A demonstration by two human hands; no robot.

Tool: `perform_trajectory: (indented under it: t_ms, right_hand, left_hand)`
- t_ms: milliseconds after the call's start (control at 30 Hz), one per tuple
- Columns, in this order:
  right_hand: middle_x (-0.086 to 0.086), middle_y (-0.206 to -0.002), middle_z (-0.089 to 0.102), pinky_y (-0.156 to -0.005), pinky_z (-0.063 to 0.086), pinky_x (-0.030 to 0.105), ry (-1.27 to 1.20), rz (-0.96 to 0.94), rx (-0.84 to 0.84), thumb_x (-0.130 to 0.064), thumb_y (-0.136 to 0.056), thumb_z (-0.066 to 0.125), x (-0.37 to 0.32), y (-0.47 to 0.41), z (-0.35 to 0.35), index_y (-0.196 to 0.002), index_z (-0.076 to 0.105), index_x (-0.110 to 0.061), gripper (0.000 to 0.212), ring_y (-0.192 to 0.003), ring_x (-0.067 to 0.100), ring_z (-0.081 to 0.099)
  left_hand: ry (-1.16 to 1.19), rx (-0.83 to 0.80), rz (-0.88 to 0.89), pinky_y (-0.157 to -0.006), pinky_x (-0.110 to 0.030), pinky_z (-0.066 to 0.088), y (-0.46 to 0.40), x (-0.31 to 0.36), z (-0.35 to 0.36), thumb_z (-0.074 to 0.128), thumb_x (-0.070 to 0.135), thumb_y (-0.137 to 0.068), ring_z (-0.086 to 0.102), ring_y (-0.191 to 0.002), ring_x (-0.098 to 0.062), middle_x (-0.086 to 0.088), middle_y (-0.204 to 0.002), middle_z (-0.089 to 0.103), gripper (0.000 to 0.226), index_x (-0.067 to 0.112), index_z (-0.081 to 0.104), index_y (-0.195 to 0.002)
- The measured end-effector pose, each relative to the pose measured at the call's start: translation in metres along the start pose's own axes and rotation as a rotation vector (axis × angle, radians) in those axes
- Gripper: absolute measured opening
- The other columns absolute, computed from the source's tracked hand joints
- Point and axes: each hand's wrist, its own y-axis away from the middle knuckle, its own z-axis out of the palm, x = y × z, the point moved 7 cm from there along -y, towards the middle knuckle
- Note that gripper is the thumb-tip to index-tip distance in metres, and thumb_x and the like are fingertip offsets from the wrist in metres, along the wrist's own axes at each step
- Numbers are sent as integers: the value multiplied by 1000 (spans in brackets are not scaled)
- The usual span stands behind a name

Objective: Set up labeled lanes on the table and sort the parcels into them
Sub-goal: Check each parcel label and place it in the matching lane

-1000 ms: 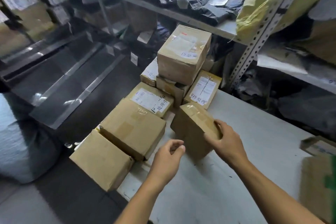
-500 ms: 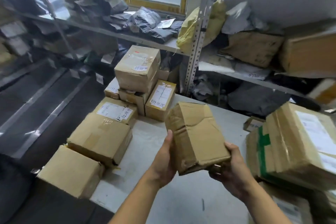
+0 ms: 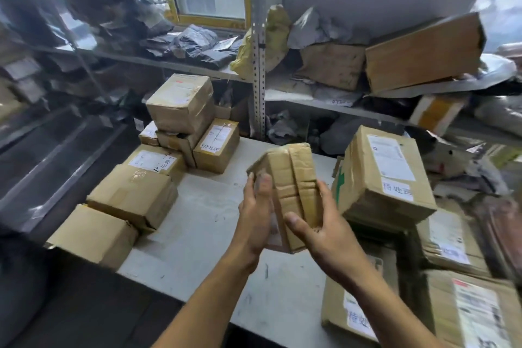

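The small dented brown cardboard parcel (image 3: 288,186) is now up off the white table (image 3: 197,234); a moment ago it stood there; the left hand (image 3: 255,217) and right hand (image 3: 319,227) both grip it; next it needs a lane, I think.

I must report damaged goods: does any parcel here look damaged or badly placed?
Yes. The parcel held in both hands looks crumpled and dented. The nearest left box overhangs the table edge.

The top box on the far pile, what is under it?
Under the top box sits a smaller brown box, with a labelled box at its left. The rest underneath them is covered.
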Motion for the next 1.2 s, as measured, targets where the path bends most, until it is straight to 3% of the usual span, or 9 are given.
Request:
perform_trajectory:
  t_ms: [133,300,367,433,533,667,800,1033,1200]
  right_hand:
    - [-26,-113,65,-73,56,16,-237,73,-15,-65,-63,78,14,6,-17,-122,41,-60,69,-102,-6,65]
    - [-9,-117,72,-88,58,35,-297,156,20,-40,-80,73,35,8,-26,-131,52,-40,56,-106,10,69]
    - [-4,-116,73,-93,57,41,-388,171,41,-24,-92,65,41,8,-27,-132,56,-31,42,-107,17,70]
    - [-2,-117,73,-90,57,37,-455,186,64,-17,-96,58,46,10,-29,-133,58,-26,38,-109,20,69]
    - [2,-117,73,-83,58,29,-514,202,100,-24,-93,58,54,19,-31,-130,61,-22,37,-110,22,69]
    - [7,-121,71,-86,58,32,-565,221,178,-36,-86,61,68,43,-41,-133,61,-21,49,-112,25,68]
    - [12,-117,72,-79,60,36,-595,257,236,-46,-80,69,78,79,-60,-120,69,-29,44,-107,31,70]
    - [11,-121,71,-86,58,30,-559,219,279,-58,-73,78,94,136,-99,-121,69,-26,59,-113,28,68]
    - [6,-123,70,-99,52,33,-554,216,327,-41,-85,71,116,177,-131,-131,61,-14,55,-117,23,65]
  left_hand:
    - [27,96,49,-65,-30,60,8,0,-10,47,51,-98,73,-94,-16,-1,-121,63,50,41,34,-145]
    - [-98,79,75,-63,-24,59,7,7,-9,53,24,-101,66,-105,-18,12,-117,61,46,30,41,-145]
    - [-122,53,92,-67,-25,60,1,10,-13,54,22,-100,65,-106,-13,13,-117,63,37,34,51,-135]
    - [-132,-7,75,-81,-35,61,-4,9,-14,54,23,-100,63,-111,-14,9,-119,67,32,36,59,-129]
    - [-111,-160,17,-88,-37,59,-4,1,-3,51,26,-101,64,-114,-10,17,-121,68,38,49,56,-131]
    - [-98,-324,-25,-83,-32,60,7,-13,18,57,29,-99,63,-115,-4,22,-130,62,48,69,48,-124]
    - [-115,-371,-11,-86,-37,60,29,-24,39,64,29,-95,62,-118,-7,20,-132,60,53,68,46,-126]
    - [-159,-393,16,-98,-44,54,79,-41,74,67,54,-76,56,-122,1,33,-128,58,61,66,42,-130]
    - [-172,-416,-10,-97,-42,55,109,-55,115,70,48,-77,57,-122,-1,30,-128,59,67,56,43,-137]
